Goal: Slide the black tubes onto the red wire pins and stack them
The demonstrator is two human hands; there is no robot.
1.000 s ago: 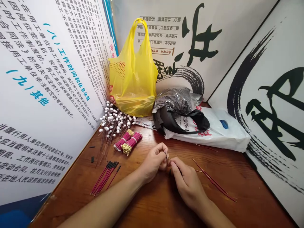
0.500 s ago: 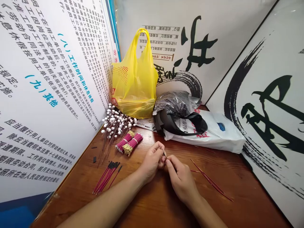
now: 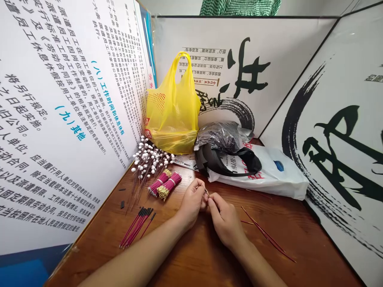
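Note:
My left hand (image 3: pixel 193 203) and my right hand (image 3: pixel 226 221) meet fingertip to fingertip over the wooden table (image 3: pixel 194 259). Together they pinch a thin wire stem with a small dark tip (image 3: pixel 207 194); most of it is hidden by the fingers. A few loose red stems (image 3: pixel 263 233) lie to the right of my right hand. To the left of my left hand rests a pile of red stems with black tips (image 3: pixel 137 225). Farther back lie two bundles of pink stems with gold ends (image 3: pixel 165 185) and a spray of white bead stems (image 3: pixel 148 159).
A yellow plastic bag (image 3: pixel 173 107) stands at the back. Beside it a clear bag of dark parts (image 3: pixel 223 135) sits on a white bag with black handles (image 3: pixel 269 171). Printed boards (image 3: pixel 60 119) wall in the table on three sides. Small black tube pieces (image 3: pixel 122 204) lie by the left board.
The view has tilted upward, so everything sits lower in the picture. My hands stay pinched together on the stem, with only small finger movements.

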